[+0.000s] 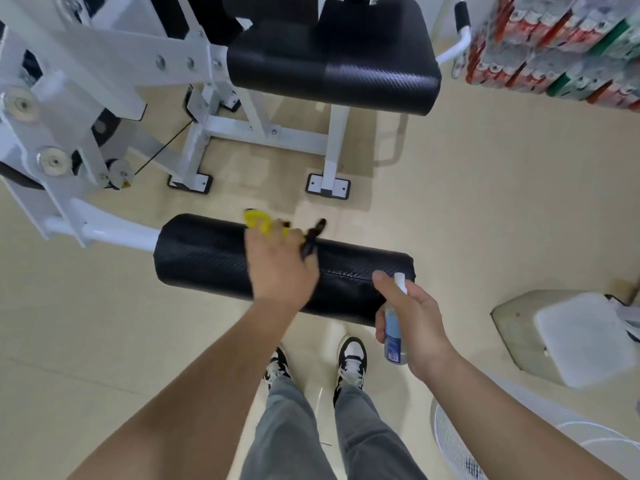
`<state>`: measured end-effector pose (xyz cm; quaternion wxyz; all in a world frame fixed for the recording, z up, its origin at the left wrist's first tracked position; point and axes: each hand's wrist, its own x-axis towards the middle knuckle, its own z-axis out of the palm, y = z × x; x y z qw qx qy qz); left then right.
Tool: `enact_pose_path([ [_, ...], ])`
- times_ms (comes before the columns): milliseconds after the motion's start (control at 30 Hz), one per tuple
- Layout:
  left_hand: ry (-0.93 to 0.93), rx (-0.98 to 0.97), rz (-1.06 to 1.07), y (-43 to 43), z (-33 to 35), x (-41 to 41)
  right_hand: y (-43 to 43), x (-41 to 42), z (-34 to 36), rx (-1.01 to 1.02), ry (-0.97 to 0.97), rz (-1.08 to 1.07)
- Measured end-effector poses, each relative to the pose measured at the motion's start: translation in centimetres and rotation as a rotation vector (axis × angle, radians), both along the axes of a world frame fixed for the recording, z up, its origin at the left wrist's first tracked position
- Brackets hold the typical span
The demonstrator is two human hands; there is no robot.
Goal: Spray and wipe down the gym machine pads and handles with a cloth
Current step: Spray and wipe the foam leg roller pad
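One roller pad [204, 254], left-hand fingers [277, 239] clutching one cloth [258, 221], right-hand fingers [380, 329] gripping one spray bottle [393, 339]

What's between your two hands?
Only bare black roller pad lies between the left hand with the yellow cloth and the right hand with the spray bottle, in the head view.

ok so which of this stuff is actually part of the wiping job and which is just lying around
Part of the job: roller pad, yellow cloth in the left hand, spray bottle in the right hand, seat pad, black handle grip.

Just lying about: white fan, stacked wrapped packs, pale box on the floor.
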<state>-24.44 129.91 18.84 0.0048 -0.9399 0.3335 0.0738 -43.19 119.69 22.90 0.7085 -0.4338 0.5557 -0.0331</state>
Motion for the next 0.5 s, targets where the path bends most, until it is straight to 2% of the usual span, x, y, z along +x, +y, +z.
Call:
enact_pose_path([
  [67, 0.164, -0.16, -0.225, -2.8, 0.4, -3.8, -0.2, -0.4, 0.1, -0.027, -0.044, -0.037],
  [133, 0.354, -0.223, -0.522, -4.8, 0.3, -6.1, -0.4, -1.0, 0.3, -0.073, -0.087, -0.082],
  [200, 0.416, -0.227, -0.785, -5.2, 0.0, -5.9, -0.6, -1.6, 0.7, -0.119, -0.1, -0.095],
  [233, 0.384, -0.22, -0.868, -5.0, 0.0, -4.9, -0.8, -1.8, 1.0, -0.134, -0.098, -0.094],
  [267, 0.361, -0.178, -0.87, -4.4, 0.2, -3.5, -0.9, -1.9, 1.2, -0.144, -0.094, -0.085],
  [300, 0.346, -0.103, -0.771, -3.5, 0.2, -2.1, -0.9, -1.8, 1.5, -0.146, -0.089, -0.067],
  [400, 0.228, 0.006, -0.109, -0.4, -0.2, 3.0, -0.6, -1.0, 2.1, -0.122, -0.061, -0.018],
  [433, 0.204, 0.02, 0.024, 0.0, 0.3, 3.6, -0.5, -0.5, 2.3, -0.115, -0.061, -0.013],
  [467, 0.197, 0.038, 0.043, -0.3, 0.7, 3.3, -0.4, -0.1, 2.5, -0.11, -0.066, -0.01],
  [500, 0.21, 0.027, -0.033, -1.1, 1.2, 2.2, -0.4, 0.3, 2.7, -0.111, -0.076, -0.013],
])
